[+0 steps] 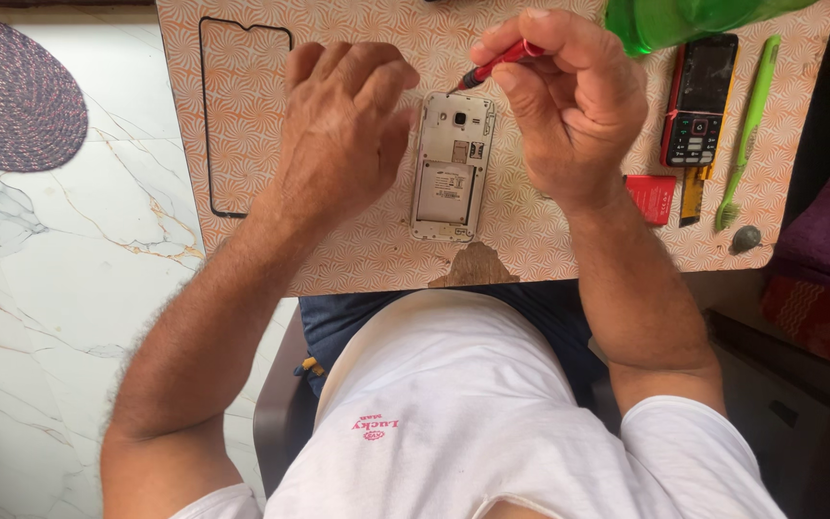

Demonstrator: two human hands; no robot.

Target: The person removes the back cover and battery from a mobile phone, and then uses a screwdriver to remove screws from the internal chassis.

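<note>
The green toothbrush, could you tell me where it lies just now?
In the head view the green toothbrush lies lengthwise near the table's right edge, just right of the red keypad phone, with a small grey stone below its bristles.

Left hand (343, 125) lies flat, palm down — right hand (569, 101) pinched, seemingly tight.

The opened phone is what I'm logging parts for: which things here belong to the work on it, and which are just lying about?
In use: opened phone, steadied by left hand; red screwdriver in right hand.

Lying about: black screen frame, keypad phone, green toothbrush, red battery, green bottle.
</note>
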